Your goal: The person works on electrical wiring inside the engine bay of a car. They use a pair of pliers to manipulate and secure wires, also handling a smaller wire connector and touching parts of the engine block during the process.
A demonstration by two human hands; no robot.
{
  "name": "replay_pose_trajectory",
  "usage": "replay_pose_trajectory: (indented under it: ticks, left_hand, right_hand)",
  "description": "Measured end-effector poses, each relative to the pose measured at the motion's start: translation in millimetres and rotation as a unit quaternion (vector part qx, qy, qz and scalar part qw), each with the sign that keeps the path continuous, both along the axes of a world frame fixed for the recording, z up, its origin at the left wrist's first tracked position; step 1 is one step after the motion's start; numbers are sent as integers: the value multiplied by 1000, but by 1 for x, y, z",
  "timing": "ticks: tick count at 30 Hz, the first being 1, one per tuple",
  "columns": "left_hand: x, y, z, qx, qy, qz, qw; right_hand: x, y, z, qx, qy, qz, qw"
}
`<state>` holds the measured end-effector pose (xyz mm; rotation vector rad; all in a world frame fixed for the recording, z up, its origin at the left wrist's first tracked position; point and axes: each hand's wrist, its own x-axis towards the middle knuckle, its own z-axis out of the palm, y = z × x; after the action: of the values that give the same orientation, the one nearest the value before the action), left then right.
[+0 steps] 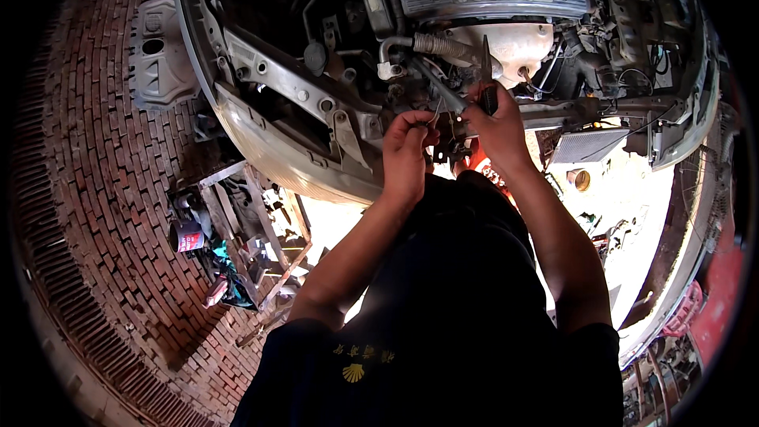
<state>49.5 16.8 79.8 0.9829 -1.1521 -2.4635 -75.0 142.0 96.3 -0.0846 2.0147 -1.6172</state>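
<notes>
We have the pointed tool (486,62) at the front edge of the engine bay, a little right of its middle, tip aimed toward the engine. Our right hand (500,122) is closed round its dark grip; a grey bar (449,95) runs up to the same fingers, and we cannot tell whether they hold it too. Our left hand (405,154) is just beside, its fingers drawn narrow; what they pinch, if anything, is too small to tell.

We judge the job to be under way, not finished: both hands are busy at the front crossbar (545,119), and nothing there looks closed up. How much is left, we cannot tell.

Behind, the heat shield (526,43) and silver engine cover (494,0) are in place. Beyond the car's left edge, a grey cover (162,67) lies on the brick floor (103,158), perhaps already taken off.
</notes>
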Motion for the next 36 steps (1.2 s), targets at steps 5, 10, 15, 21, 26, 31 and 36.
replay_pose_trajectory:
  ticks: [5,10,15,21,26,31,36]
  left_hand:
    - [-1,1,-4,-125,-38,-32,991]
    - [-41,-4,45,-608,34,-11,793]
    - [-77,-28,33,-599,41,-172,781]
    - [-79,-30,30,-646,69,-208,732]
    - [-79,-32,25,-687,9,-166,707]
    - [-78,-33,27,-672,9,-154,724]
    - [-81,-30,27,-644,18,-116,756]
  right_hand:
    - [-29,4,4,25,144,47,988]
    - [-39,3,25,38,208,141,967]
    - [-46,0,19,34,206,160,965]
    - [-48,-2,8,47,185,88,978]
    - [-41,-9,7,-3,130,48,990]
    - [-26,8,3,37,13,81,996]
    - [-10,11,6,97,-2,135,986]
